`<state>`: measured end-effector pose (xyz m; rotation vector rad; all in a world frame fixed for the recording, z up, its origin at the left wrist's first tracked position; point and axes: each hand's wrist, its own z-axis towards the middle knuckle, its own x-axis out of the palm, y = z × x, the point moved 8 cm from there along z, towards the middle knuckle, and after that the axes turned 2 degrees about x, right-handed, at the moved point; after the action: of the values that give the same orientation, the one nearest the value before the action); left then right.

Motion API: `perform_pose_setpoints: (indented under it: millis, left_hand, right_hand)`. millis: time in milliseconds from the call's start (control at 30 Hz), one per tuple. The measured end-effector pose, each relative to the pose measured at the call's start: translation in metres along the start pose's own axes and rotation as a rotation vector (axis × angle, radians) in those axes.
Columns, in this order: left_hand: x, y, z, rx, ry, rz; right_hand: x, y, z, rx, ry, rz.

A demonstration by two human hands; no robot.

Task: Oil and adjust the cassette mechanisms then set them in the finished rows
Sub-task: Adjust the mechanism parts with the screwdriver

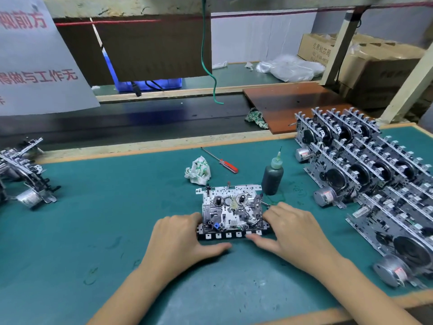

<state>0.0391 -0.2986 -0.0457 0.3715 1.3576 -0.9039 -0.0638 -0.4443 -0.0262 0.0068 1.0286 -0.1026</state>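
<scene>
Both forearms reach in from the near edge. The left hand and right hand lie palm-down, fingers gently bent, thumbs pointing inward toward each other.
</scene>
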Motion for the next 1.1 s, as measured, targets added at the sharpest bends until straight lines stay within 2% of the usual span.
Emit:
perform_pose_setpoints:
  millis: [167, 300, 500, 633, 733, 933, 1100]
  left_hand:
    - [-0.009, -0.007, -0.003, -0.032, -0.231, 0.016]
    - [-0.010, -0.008, -0.003, -0.042, -0.291, 0.018]
    - [-0.002, -0.014, -0.004, 0.120, -0.223, -0.043]
    - [-0.001, -0.011, -0.002, 0.065, -0.199, -0.059]
    - [0.000, -0.011, -0.002, 0.121, -0.182, -0.101]
    - [-0.005, -0.012, -0.003, 0.183, -0.231, -0.029]
    - [-0.005, -0.011, -0.003, 0.288, -0.173, -0.056]
  right_hand:
    - [0.005, -0.003, 0.001, 0.000, -0.015, 0.085]
    - [0.007, -0.002, -0.001, -0.010, -0.004, 0.144]
    - [0.011, -0.013, 0.000, 0.055, -0.022, 0.095]
    - [0.009, -0.012, 0.002, 0.016, -0.022, 0.142]
    - [0.010, -0.013, 0.001, 0.043, -0.011, 0.166]
    - [0.015, -0.012, -0.004, 0.035, 0.087, 0.215]
    - [0.017, -0.014, -0.004, 0.074, 0.084, 0.233]
